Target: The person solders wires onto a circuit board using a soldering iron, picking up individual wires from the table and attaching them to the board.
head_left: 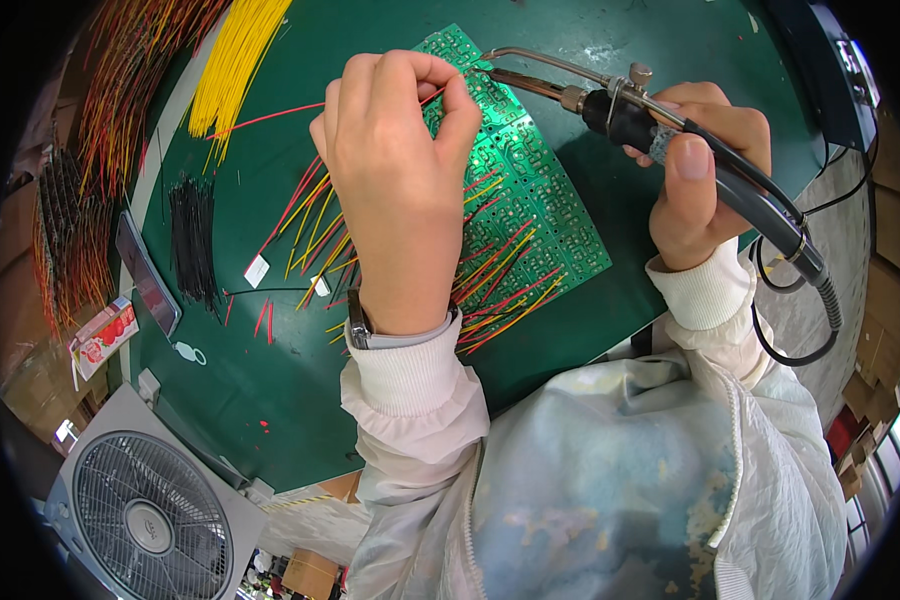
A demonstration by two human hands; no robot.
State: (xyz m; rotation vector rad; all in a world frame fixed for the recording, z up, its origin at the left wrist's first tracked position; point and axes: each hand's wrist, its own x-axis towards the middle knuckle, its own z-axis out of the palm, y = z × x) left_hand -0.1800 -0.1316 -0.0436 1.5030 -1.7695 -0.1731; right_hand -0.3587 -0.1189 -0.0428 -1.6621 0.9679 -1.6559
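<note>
A green circuit board panel (540,190) lies on the green table, with several red and yellow wires (510,270) sticking out along its near and left sides. My left hand (395,130) is over the board's far left part, thumb and forefinger pinched on a red wire (432,97) whose tail runs out to the left. My right hand (705,160) grips a soldering iron (620,115) with a thin metal feed tube clamped along it. The iron's tip and the tube's end meet at the board's far edge, just right of my left fingertips.
A bundle of yellow wires (235,65) and a bundle of black wires (194,240) lie to the left. Nearby are a phone (148,272) and a red-and-white carton (103,338). A box fan (150,510) stands at lower left. The iron's cable (830,310) loops down at right.
</note>
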